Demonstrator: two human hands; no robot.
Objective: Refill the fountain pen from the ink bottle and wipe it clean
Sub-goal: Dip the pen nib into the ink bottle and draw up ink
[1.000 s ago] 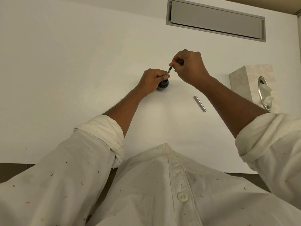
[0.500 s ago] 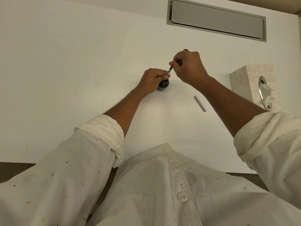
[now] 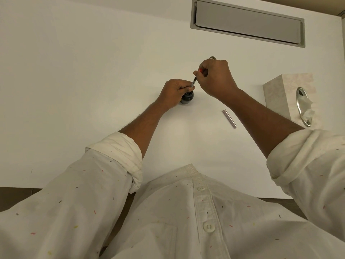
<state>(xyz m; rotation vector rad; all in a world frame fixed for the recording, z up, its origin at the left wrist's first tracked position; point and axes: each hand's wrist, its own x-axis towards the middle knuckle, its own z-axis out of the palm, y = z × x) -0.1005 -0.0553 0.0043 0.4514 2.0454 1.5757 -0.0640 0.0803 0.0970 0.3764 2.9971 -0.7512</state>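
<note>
A small dark ink bottle (image 3: 187, 97) stands open on the white table (image 3: 93, 90), and my left hand (image 3: 174, 92) is wrapped around its left side. My right hand (image 3: 214, 77) pinches the thin front part of the fountain pen (image 3: 194, 80), tilted, with its tip pointing down at the bottle mouth just above my left thumb. A red bit shows between my right fingers. Whether the tip touches the ink I cannot tell. A silvery pen barrel (image 3: 229, 118) lies on the table to the right of the bottle.
A beige tissue box (image 3: 283, 94) with a metal-rimmed opening and a tissue sticking out stands at the right. A grey recessed flap (image 3: 246, 23) sits in the table at the back. A small round dark object (image 3: 212, 57) peeks out behind my right hand.
Almost nothing differs; both hands hold their places at the bottle, and the pen part stays tilted over its mouth.
</note>
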